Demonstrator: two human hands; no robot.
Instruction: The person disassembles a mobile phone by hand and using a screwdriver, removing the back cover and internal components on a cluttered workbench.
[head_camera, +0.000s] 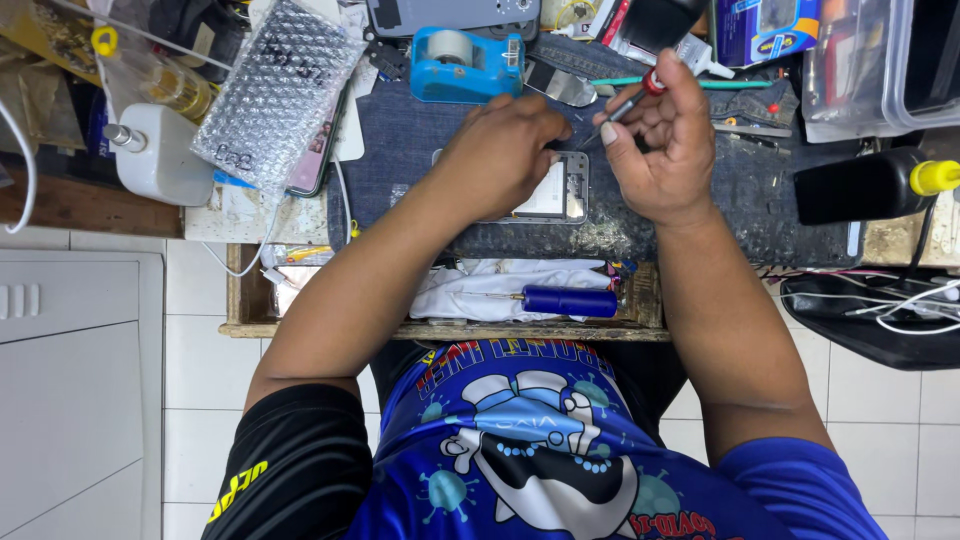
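A phone is pressed flat by the left hand, a screwdriver pinched in the right hand, near a blue tape dispenser and a bubble-wrap pouch.

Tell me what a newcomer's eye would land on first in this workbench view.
At the centre, the left hand presses down on an opened silver-framed phone lying on the dark work mat, while the right hand has a red-capped precision screwdriver in its grip, tip angled toward the phone. Behind them stands a bright blue tape dispenser, and a blue-handled screwdriver lies on white cloth in the open drawer nearest the person.
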